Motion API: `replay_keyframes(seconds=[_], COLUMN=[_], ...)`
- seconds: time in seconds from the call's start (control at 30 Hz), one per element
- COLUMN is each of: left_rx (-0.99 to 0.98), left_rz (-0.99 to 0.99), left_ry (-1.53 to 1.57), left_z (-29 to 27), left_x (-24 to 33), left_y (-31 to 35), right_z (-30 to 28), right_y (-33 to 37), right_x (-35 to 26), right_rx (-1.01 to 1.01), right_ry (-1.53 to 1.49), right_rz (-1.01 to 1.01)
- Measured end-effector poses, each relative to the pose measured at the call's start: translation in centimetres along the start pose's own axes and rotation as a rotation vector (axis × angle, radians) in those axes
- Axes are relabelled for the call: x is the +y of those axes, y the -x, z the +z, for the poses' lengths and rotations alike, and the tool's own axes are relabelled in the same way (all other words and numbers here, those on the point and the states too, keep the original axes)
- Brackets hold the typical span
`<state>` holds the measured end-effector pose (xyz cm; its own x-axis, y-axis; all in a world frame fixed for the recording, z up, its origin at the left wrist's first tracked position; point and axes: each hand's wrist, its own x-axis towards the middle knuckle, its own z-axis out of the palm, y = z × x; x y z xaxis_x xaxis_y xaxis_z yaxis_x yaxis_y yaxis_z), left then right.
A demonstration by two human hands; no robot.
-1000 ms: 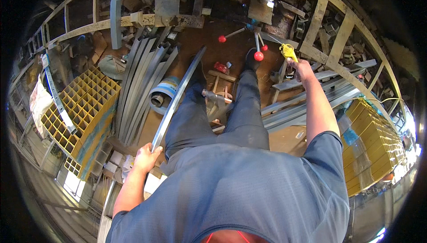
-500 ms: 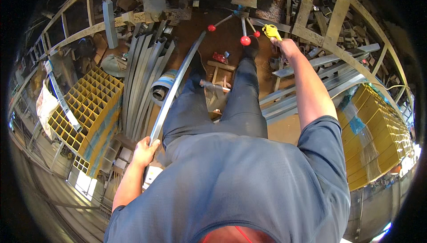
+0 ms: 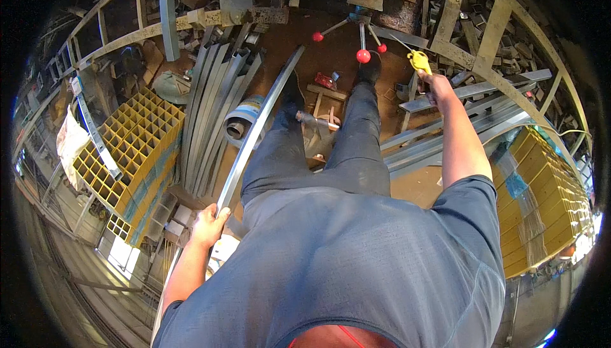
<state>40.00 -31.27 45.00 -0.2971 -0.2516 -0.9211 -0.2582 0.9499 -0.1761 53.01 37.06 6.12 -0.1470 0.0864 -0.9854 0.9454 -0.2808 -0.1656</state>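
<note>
My left hand (image 3: 207, 226) is closed around the near end of a long silvery square metal tube (image 3: 253, 136). The tube slants forward and to the right, past my left leg. Out ahead on the right, my right hand (image 3: 436, 87) grips a yellow hand tool (image 3: 419, 61), which has a thin rod pointing forward and left. Its exact kind is hard to make out. Left of that tool stands a three-armed lever handle (image 3: 362, 36) with red ball knobs; neither hand touches it.
Grey metal tubes (image 3: 207, 112) lie bundled at the left, beside a stack of yellow square tubes (image 3: 137, 150). More metal bars (image 3: 458, 125) and another yellow stack (image 3: 528, 201) are at the right. A roll (image 3: 242, 120) and small wooden stool (image 3: 326, 95) sit near my legs.
The view has shifted slightly, so the scene sits a little further right. My right hand with the yellow tool has moved right and slightly back, away from the lever. My left hand keeps its hold.
</note>
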Motion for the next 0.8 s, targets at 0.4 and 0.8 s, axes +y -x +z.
replay_keyframes(seconds=[0.4, 0.8], left_rx=[0.032, 0.030], left_rz=[0.152, 0.155], left_ry=[-0.022, 0.051], left_z=[-2.2, -2.4], left_x=[-5.9, -3.6], left_y=[2.2, 1.9], right_z=[-3.7, -0.6], right_y=[10.8, 12.8], right_x=[11.3, 5.8], right_rx=[0.150, 0.533], right_ry=[-0.026, -0.366], right_rz=[-0.078, -0.399])
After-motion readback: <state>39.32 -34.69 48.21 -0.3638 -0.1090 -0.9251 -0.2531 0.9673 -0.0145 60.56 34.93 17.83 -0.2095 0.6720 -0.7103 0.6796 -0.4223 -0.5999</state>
